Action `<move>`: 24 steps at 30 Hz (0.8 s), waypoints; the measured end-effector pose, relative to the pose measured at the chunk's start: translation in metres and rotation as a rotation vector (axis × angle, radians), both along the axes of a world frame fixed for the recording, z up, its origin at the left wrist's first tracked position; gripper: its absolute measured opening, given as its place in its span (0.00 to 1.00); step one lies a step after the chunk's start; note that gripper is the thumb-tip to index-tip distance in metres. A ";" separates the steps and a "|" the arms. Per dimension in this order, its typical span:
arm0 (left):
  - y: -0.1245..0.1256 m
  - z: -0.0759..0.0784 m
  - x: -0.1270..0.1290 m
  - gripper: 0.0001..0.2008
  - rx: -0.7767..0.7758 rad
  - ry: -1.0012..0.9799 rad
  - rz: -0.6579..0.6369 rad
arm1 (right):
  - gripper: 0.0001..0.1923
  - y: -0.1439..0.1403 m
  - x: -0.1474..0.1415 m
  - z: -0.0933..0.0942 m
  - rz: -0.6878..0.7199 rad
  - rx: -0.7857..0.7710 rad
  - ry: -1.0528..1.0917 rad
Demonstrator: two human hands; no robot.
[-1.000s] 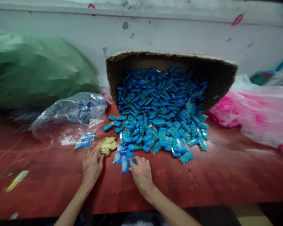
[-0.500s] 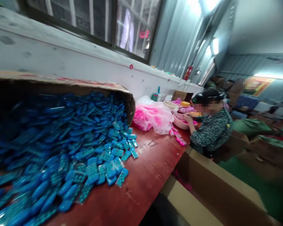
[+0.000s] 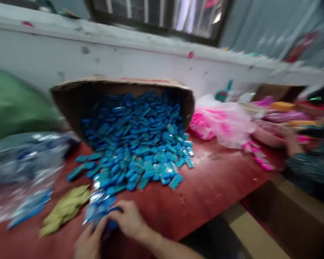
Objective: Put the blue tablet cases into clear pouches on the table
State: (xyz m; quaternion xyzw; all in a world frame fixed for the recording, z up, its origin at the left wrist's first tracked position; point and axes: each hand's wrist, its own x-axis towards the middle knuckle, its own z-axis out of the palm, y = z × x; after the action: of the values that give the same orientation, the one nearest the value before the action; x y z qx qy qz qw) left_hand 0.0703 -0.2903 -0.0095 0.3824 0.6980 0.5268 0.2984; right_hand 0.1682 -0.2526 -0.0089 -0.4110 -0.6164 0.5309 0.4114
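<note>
My left hand (image 3: 89, 241) and my right hand (image 3: 131, 220) are close together at the front of the red table. Their fingers are closed about a blue plastic piece (image 3: 112, 223), which is blurred and partly covered by them. Just beyond my fingers lie shiny clear-wrapped blue packets (image 3: 98, 198). A large heap of small blue plastic pieces with teal bumps (image 3: 140, 144) spills toward me from a cardboard box (image 3: 189, 108) lying on its side. To the left of my hands is a crumpled yellow-green cloth or glove (image 3: 66, 208).
Clear plastic bags (image 3: 29, 158) and a green sack (image 3: 16, 104) are at the left. A bag of pink pieces (image 3: 224, 124) stands right of the box. At the far right a co-worker's hand (image 3: 291, 138) is by a pink basin (image 3: 267, 135). Open cartons (image 3: 291, 212) stand below the table edge (image 3: 218, 212).
My view has swung left and down. Both my hands, out of sight before, are now in view with a blue piece. The cloth, clear bags and green sack have come into view.
</note>
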 end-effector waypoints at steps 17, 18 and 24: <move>-0.019 -0.004 -0.002 0.10 -0.179 -0.950 0.062 | 0.17 0.002 0.011 0.007 0.119 0.260 -0.503; -0.020 -0.003 -0.004 0.09 -0.202 -0.970 0.115 | 0.16 0.009 0.014 0.009 0.117 0.304 -0.553; -0.026 0.005 -0.005 0.08 -0.277 -1.131 0.193 | 0.12 0.043 0.030 0.002 -0.123 0.514 -0.992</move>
State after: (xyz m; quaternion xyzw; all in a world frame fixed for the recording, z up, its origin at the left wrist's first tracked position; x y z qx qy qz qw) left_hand 0.0651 -0.3165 -0.0040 -0.0658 0.5244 0.5775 0.6222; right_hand 0.1987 -0.2094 -0.0072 -0.5331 -0.8205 0.0819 0.1894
